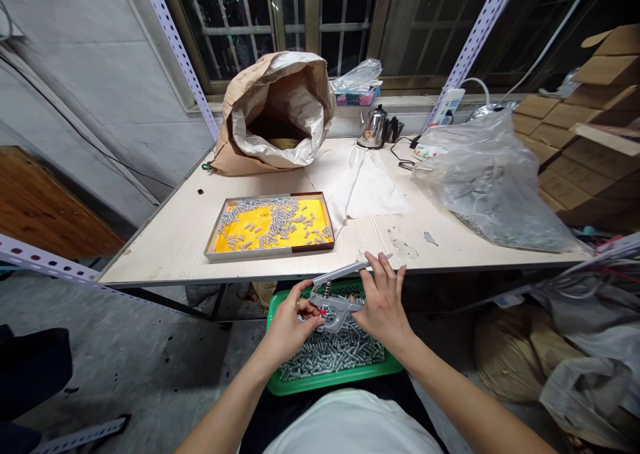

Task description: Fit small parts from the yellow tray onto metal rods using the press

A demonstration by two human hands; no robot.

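In the head view, the left hand (290,324) has its fingers curled closed around the near-left end of a grey metal hand-press tool (334,302) with a long lever. The right hand (383,304) grips the tool's right side, fingers lying loosely spread over body and lever. The tool sits just above a green plastic basket (280,386) of small silver metal parts on the lap. Farther off, a pale wooden table (170,241) carries a yellow-floored shallow tray (325,222), a brown paper sack (275,114) and a clear plastic bag (493,181).
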